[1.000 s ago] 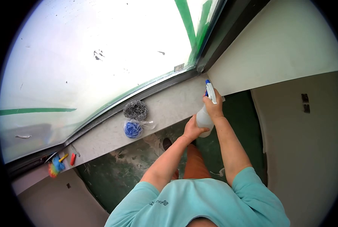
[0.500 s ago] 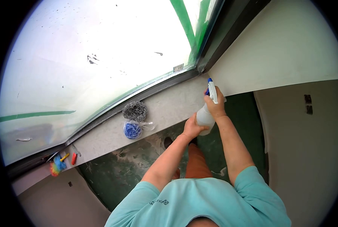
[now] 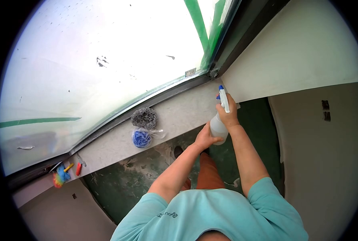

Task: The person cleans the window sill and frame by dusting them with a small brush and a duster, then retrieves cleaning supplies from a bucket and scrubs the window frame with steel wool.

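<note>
A translucent white spray bottle point(image 3: 218, 128) with a white and blue trigger head is held between both hands, over the front edge of the window sill point(image 3: 179, 112). My right hand point(image 3: 228, 113) is wrapped round its neck, just below the nozzle, which points toward the window corner. Lower down, my left hand point(image 3: 205, 137) grips the side of the bottle's body. To the left on the sill lie a grey scouring pad point(image 3: 144, 118) and, touching it, a blue bundle point(image 3: 141, 138) in clear plastic.
At the sill's left end are a multicoloured duster point(image 3: 60, 176) with a yellow handle and a red-handled tool point(image 3: 79, 168). The window glass point(image 3: 86, 88) bears green tape and dark marks. A dark frame point(image 3: 243, 38) meets the pale wall at right.
The view has shifted slightly. Foam or wetness now shows at the frame's lower right corner, by the nozzle. Both hands keep their hold on the bottle.
</note>
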Demonstrator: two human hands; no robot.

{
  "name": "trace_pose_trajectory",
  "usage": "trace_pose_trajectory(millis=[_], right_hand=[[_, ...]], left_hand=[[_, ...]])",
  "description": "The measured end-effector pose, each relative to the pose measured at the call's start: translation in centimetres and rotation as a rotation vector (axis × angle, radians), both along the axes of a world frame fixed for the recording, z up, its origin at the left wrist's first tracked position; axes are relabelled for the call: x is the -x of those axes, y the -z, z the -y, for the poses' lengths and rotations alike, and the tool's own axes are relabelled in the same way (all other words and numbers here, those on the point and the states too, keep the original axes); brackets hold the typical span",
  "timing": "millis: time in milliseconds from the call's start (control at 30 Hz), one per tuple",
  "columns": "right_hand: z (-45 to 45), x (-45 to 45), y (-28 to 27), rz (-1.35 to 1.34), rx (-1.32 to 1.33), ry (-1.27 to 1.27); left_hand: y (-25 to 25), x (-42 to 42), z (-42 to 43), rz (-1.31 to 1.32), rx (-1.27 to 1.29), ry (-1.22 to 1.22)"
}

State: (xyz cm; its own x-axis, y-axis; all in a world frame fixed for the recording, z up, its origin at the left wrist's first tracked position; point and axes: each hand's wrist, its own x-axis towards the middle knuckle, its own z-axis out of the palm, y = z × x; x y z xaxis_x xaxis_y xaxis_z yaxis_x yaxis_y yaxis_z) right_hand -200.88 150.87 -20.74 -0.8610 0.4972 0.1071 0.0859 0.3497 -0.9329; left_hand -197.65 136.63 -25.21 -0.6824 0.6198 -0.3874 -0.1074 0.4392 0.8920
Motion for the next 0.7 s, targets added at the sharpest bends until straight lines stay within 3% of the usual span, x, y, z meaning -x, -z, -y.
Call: trace_pose_trajectory(millis=[167,333,400,533,633,700], right_hand=[[0.3,-0.3,-0.9,-0.025,-0.021,0.011],[-0.3,-0.3,2.7,-0.024,0.017,0.03],[0.0,-0.7,3.4,0.227,0.161,0.069],[1.1,-1.7,2.6,0.234,0.225,0.051],[2.4,-2.1,0.9,0.143,0.192,-0.015],[3.7,-2.2,-1.0,-0.066,-0.013,-0.1]], left_hand=[[2.2,-1.6,3.5,-0.199,-0.022,0.03],[2.4,-4.0,9.3,-0.014,0.119,0.069],[3.3,-5.1,11.6,-0.018,0.122,0.042],[3.0,-6.6,15.7,0.061,0.174,-0.013],[1.1,-7.3,18.4,0.088,0.213,-0.064],[0.4,-7.7,20.0,0.092,0.22,-0.097]])
